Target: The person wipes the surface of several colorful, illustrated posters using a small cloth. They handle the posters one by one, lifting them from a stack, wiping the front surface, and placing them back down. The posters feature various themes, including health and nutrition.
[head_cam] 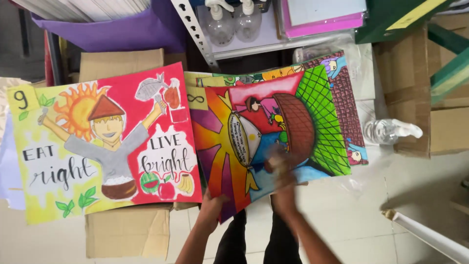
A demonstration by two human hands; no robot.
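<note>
The cardboard box point(127, 230) at near left carries the red and yellow poster point(102, 142). Right of it, your left hand point(211, 203) pinches the sunburst poster's point(264, 137) near edge; your right hand point(282, 168) lies blurred on it (grip unclear). It could sag and crease, held so low.

There is only one view, from a camera on the person's head. It looks steeply down, almost straight, over the two forearms to the floor point(430, 195) below. The bottom edge of the picture is nearest to the body, and the top edge reaches a shelf point(254, 46) in front. The camera is close: the two drawings, the poster with a sun and a figure point(105, 142) and the poster with a basket point(273, 137), fill most of the width
</note>
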